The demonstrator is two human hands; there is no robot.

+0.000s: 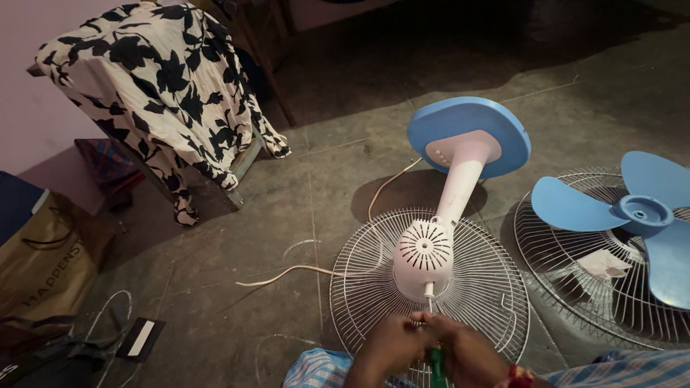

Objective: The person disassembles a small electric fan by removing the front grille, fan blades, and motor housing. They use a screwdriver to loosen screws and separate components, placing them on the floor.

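while both hands (431, 345) close together on a green-handled screwdriver (435, 359) at the rear guard (474, 287) just below the white motor housing (424, 255), lying on the floor (287, 215), a fastener seems in hand; the next move calls for steady turning.

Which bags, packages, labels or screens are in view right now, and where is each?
Paper bag: far left on the floor, tan, black cord handles, dark print.
Flat card or packet: floor at lower left, black rectangle with a white panel.
Paper slip: inside the right wire grille, white, under the blue blades.
No screens visible.
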